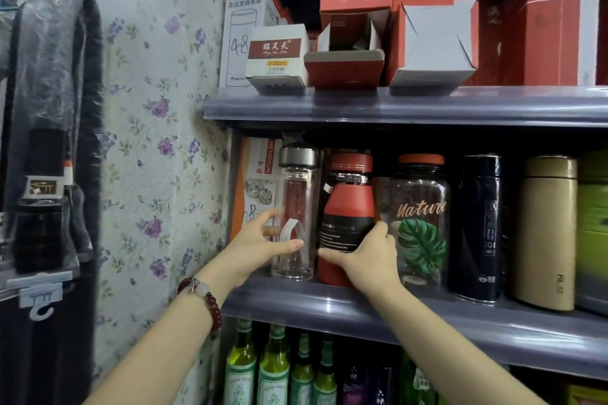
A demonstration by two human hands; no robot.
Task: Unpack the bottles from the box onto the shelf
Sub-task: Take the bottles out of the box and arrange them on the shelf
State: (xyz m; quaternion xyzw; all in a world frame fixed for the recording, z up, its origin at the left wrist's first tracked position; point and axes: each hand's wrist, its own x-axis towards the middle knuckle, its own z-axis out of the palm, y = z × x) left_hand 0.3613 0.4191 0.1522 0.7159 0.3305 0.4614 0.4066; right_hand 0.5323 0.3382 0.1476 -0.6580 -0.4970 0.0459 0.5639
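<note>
On the shelf (362, 309), the upright clear bottle (297, 214) is clasped by the left hand (260, 248), while the red bottle (348, 207) just right of it is gripped by the right hand (368, 260).

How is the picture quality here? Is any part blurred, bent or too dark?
Head view: the shelf edge bows from wide-angle distortion; the green box at the right border is smeared; the top shelf's back is very dark; glare streaks the clear bottle; the left hand, right hand and red bottle are sharp and well lit.
</note>
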